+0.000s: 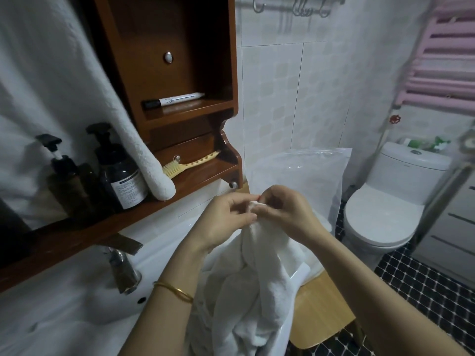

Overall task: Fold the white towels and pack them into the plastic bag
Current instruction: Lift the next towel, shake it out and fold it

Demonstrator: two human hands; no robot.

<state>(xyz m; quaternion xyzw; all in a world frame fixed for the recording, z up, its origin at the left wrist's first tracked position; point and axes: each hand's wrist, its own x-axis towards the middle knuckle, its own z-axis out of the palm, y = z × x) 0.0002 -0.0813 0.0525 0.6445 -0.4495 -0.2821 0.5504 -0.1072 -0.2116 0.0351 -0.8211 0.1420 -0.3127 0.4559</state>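
The 2 hands meet just right of the white ceramic washbasin. The left hand and right hand each pinch the top edge of a crumpled white terry towel, which hangs down beside the basin's right rim. Behind it, right of the basin, a clear plastic bag stands against the tiled wall. Above the basin, a brown wooden wall cabinet carries a dark labelled pump bottle. Far right of the basin, a white toilet stands on black mosaic floor tiles.

Fluffy cloth towel — glossy clear-plastic bag.
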